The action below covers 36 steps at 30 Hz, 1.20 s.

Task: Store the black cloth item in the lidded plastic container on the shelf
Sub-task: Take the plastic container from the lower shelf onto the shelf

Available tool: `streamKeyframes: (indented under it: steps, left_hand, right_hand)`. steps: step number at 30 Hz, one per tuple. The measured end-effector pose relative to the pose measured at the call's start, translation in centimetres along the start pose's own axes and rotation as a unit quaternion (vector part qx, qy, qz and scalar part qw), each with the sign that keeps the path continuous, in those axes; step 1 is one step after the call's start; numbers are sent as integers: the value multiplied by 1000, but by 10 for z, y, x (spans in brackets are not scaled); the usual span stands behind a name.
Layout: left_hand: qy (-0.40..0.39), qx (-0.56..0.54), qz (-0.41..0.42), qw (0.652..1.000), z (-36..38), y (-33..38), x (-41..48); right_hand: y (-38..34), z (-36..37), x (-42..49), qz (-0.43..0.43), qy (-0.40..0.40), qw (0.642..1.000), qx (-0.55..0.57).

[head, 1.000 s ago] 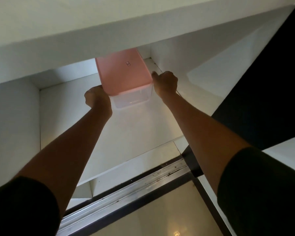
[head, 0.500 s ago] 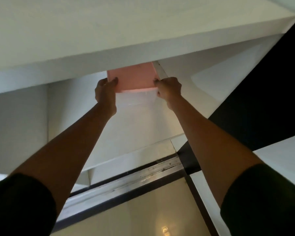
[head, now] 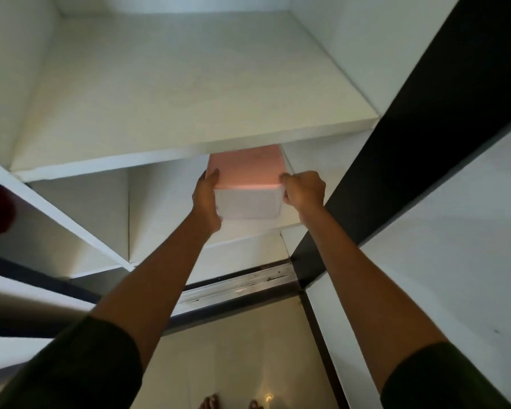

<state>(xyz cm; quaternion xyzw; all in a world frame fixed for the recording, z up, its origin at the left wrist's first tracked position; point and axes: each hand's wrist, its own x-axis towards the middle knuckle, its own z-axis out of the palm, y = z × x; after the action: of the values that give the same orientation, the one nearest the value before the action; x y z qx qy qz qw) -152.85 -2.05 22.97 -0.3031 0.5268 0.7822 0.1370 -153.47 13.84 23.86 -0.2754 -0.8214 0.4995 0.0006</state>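
**Pink-lidded container, held in shelf bay**

Item: rectangular translucent plastic container (head: 248,203) with flat pink lid (head: 245,165), between both hands, under the white upper shelf board (head: 189,98). Grip: left hand (head: 207,199) and right hand (head: 303,190) curl round its sides. Below the forearms: metal sliding track (head: 239,286), glossy beige floor tiles (head: 233,349). Right of the right hand: black vertical panel (head: 410,128).

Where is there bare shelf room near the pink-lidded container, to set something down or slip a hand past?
Free: the upper shelf board, wall to wall, and the lower shelf floor left of the container, beyond the left hand, up to the divider panel. Crowded: the right side, where the right hand sits between container and side wall.
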Motion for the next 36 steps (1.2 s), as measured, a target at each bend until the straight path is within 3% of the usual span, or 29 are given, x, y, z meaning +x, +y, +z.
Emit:
streamKeyframes:
  steps: [8, 21, 27, 32, 36]
  left_hand:
    - [24, -6, -79, 997, -1, 10, -115]
    - [-7, 33, -89, 995, -8, 55, -279]
    - [-3, 18, -52, 998, -24, 63, -325]
    - [4, 4, 17, 1000, -31, 101, -355]
    - [14, 5, 69, 997, -32, 144, -375]
  right_hand:
    - [-19, -71, -87, 8, -57, 997, -48]
    - [-83, -188, -200, -86, -69, 993, -52]
    - [-107, -229, -251, -143, -83, 984, -73]
    - [-144, -256, -280, -205, -94, 974, -20]
    - [-184, -268, -282, -285, -4, 958, -44]
